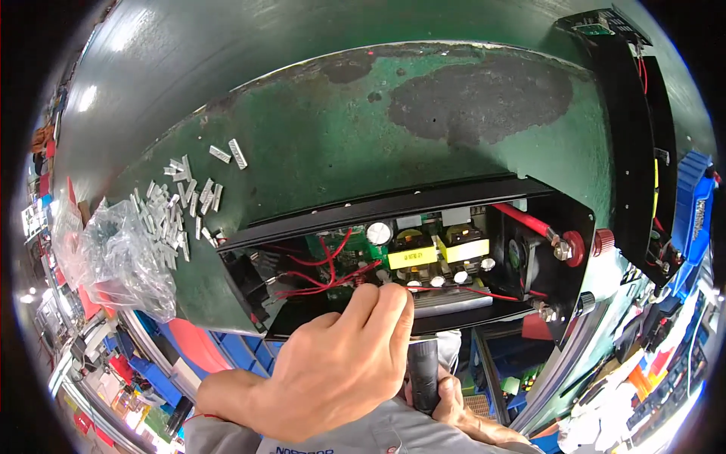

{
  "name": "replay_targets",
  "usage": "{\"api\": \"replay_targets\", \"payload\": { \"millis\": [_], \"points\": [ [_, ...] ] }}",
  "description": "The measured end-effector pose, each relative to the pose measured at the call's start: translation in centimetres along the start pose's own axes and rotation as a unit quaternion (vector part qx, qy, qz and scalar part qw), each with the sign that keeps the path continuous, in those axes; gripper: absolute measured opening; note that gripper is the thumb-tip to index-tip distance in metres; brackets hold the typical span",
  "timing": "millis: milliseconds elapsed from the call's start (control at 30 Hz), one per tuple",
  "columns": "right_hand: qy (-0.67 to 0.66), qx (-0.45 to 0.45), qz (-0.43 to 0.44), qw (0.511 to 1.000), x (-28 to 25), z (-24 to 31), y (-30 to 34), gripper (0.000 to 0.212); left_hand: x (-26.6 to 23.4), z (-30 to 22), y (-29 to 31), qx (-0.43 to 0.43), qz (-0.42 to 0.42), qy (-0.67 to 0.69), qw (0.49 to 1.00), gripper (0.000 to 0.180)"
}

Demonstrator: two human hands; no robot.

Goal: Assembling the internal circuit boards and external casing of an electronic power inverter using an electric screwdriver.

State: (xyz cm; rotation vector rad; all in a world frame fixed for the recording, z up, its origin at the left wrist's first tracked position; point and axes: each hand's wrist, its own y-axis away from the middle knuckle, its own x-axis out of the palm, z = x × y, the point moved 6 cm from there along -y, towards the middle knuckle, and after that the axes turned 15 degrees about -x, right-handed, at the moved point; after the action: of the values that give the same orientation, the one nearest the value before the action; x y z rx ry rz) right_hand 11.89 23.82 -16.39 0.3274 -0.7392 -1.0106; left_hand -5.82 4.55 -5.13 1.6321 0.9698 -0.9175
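Worn green workbench [318, 144], paint patchy; open black power-supply chassis [423, 250] sits at its near edge, circuit board w/ yellow transformers [439, 253] & red wires [325, 272] exposed. Left hand [333, 363] reaches in, fingers pinched at the board's front edge; what they grip I can't tell. Right hand [454, 401] wraps a black tool handle [425, 374]. Chassis prob. rigid, heavyish: hold by metal walls. Wires, parts fragile. Small metal clips [181, 204] lie left by clear plastic bag [113, 257].
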Motion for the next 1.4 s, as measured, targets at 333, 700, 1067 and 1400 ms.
{"api": "replay_targets", "payload": {
  "millis": [333, 700, 1067, 1400],
  "points": [
    [-0.571, 0.028, 0.244, 0.783, 2.7, -1.3, -0.6, 0.1, -0.2, -0.2, 0.6, 0.016, -0.016, -0.007, 1.0, 0.041],
    [0.057, -0.075, -0.124, 0.988, -5.1, 0.7, 2.7, 0.102, -0.3, 1.6, 4.0, -0.065, -0.229, 0.084, 0.968, 0.048],
    [0.314, -0.193, -0.33, 0.869, -9.3, 12.7, 0.5, 0.045, 1.1, 4.2, 10.5, -0.035, -0.241, 0.245, 0.938, 0.032],
    [0.595, -0.247, -0.358, 0.676, -8.4, 20.3, -2.7, 0.046, -6.2, 8.0, 0.3, -0.09, -0.273, 0.083, 0.954, 0.017]
  ]
}}
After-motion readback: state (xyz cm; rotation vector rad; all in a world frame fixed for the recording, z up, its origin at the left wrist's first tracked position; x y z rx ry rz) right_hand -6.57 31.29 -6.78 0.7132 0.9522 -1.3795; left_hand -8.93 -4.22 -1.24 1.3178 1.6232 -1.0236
